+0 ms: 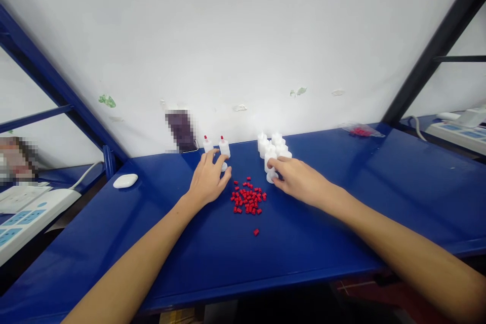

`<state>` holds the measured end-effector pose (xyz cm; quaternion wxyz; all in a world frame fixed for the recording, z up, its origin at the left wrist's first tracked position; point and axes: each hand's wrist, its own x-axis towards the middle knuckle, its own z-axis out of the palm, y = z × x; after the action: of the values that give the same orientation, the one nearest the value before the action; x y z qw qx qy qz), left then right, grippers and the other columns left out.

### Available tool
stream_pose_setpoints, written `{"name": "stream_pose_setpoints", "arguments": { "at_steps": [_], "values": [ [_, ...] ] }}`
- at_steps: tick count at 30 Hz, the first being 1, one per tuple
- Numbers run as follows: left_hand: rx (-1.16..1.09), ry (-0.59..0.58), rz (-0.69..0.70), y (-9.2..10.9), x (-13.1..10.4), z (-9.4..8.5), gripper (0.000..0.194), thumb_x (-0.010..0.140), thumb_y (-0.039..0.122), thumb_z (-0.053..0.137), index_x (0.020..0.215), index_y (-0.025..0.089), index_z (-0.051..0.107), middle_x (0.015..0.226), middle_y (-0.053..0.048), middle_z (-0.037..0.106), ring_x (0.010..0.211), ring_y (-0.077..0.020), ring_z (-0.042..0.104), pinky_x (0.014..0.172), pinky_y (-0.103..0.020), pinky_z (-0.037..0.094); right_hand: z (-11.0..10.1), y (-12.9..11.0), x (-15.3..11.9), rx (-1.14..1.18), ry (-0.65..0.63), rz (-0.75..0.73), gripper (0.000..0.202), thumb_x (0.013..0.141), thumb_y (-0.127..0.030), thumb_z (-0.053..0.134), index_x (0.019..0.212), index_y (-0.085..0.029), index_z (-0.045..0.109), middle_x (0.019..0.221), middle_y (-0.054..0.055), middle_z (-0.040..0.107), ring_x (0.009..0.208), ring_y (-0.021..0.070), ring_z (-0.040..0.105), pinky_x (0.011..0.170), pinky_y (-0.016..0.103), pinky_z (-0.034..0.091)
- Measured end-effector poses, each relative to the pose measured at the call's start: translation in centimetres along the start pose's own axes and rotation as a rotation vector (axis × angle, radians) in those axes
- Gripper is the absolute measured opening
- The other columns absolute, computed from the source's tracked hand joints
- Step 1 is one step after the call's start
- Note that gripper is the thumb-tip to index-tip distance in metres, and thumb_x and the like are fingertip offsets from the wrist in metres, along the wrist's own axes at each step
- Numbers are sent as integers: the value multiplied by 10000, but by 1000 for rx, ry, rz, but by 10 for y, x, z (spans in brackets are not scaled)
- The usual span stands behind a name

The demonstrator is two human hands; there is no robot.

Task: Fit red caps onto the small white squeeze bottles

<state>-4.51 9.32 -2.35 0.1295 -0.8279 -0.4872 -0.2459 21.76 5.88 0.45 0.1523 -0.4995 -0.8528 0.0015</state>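
My left hand (208, 177) curls its thumb and fingers around a white plastic bottle, of which only the round base (224, 167) shows between them. Just behind it stand two white bottles with red-capped tips, one (225, 149) on the right and one (207, 145) on the left. On the other side, my right hand (298, 177) grips a small white bottle (272, 177) by thumb and fingers, its base tilted toward me. That hand is at the front of a group of white bottles (263, 147) without red caps. Small red caps (248, 197) lie loose between my hands.
One red cap (256, 232) lies apart, nearer the front edge of the blue table (212, 258). A white rounded case (125, 180) is at left, and a phone (182, 131) leans on the wall. A clear bag of red caps (360, 131) lies back right. Power strips flank the table.
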Motion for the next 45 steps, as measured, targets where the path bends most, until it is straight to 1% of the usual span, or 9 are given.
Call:
{"name": "stream_pose_setpoints", "arguments": {
  "at_steps": [5,9,12,14,20,25,31,37,45],
  "values": [
    [-37,-138,-50,-12,1,10,328,979,242,399,1208,150,615,1165,-123,664,1110,-284,575,905,-441,482,-5,-10,-2,128,196,-69,131,923,-247,540,1011,-174,602,973,57,650,723,158,616,667,283,425],
    [-145,-11,30,-10,1,9,354,969,148,377,1245,146,599,1139,-122,680,1035,-255,621,858,-412,488,-7,-17,-5,154,302,-215,123,912,-284,565,961,-183,616,985,60,634,899,208,602,793,348,422],
    [-346,111,152,7,-1,4,337,977,135,400,1254,185,586,1134,-86,690,1033,-212,628,892,-380,475,-7,-21,-7,220,376,-259,148,908,-292,564,813,-182,589,896,51,597,810,183,571,719,322,424],
    [-455,167,226,23,-4,0,310,979,153,448,1254,207,580,1093,-69,703,990,-189,642,876,-353,482,-7,-23,-8,300,408,-267,134,891,-302,589,835,-184,555,926,56,593,786,171,563,691,304,437],
    [-494,295,374,58,-12,-8,257,950,137,520,1199,189,559,1028,-65,703,884,-163,642,781,-301,492,1,-27,-9,469,291,-290,288,889,-323,617,1109,-211,469,929,31,624,743,160,576,653,285,463],
    [-309,211,337,54,-12,-12,142,975,190,419,1021,167,551,822,-46,638,704,-164,554,667,-301,459,9,-31,-11,610,273,-288,175,914,-310,585,1044,-222,509,862,7,610,696,134,563,635,254,470],
    [-291,102,441,51,-8,-17,222,983,213,294,922,168,502,861,-80,603,750,-191,524,682,-329,457,13,-35,-11,671,242,-282,201,889,-345,641,942,-212,501,837,-4,599,698,128,543,641,244,455],
    [-181,96,484,49,-7,-11,340,1009,288,208,803,188,458,755,-69,536,662,-193,453,599,-333,410,11,-38,-10,717,230,-334,181,891,-321,660,996,-209,564,895,11,651,763,140,594,705,259,475],
    [-80,97,481,45,-7,-7,365,996,276,194,718,214,422,657,-40,489,588,-188,403,556,-333,362,11,-41,-9,707,152,-297,284,800,-338,758,938,-201,550,836,-4,649,706,138,583,661,259,467]
  ]
}}
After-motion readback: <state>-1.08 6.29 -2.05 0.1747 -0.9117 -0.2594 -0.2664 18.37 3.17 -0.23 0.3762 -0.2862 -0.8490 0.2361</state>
